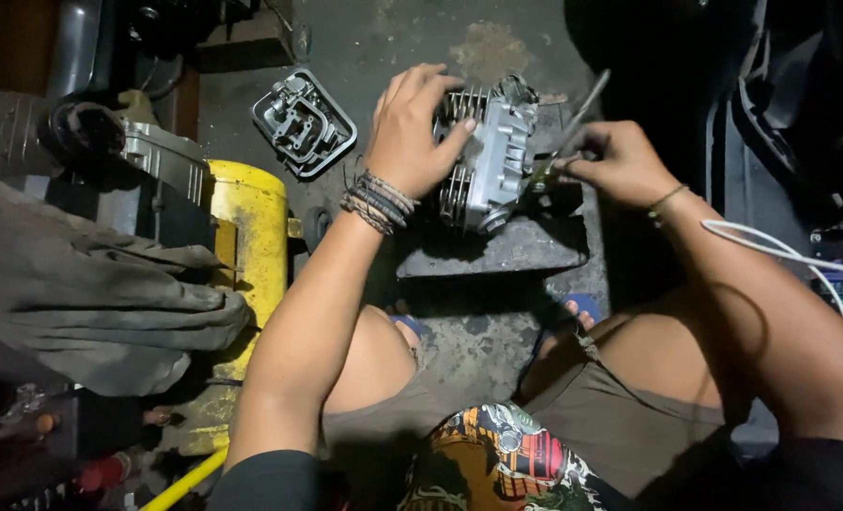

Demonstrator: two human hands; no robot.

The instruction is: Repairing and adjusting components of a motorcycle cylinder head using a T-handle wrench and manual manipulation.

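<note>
- left hand point(412, 128) on top of finned cylinder head point(488, 156), fingers curled over the fins, thumb on the near face, clamped on it
- cylinder head sits tilted on a dark flat block point(497, 248), on the concrete floor point(393, 38), centre of view just ahead of the knees
- right hand point(615, 161) at the head's right side, fingers pinched shut on a thin metal tool point(578, 118); tool slants up to the right, lower end against the head
- braided wristbands point(379, 199) on left wrist, thin band on right wrist
- grey valve cover point(303, 123) flat on the floor, left of the head, apart from it
- yellow tank point(246, 227) left of left forearm, grey rag point(90, 284) draped beside it
- white cable point(819, 274) crosses the right forearm
- blue sandal point(582, 308) tip below the block
</note>
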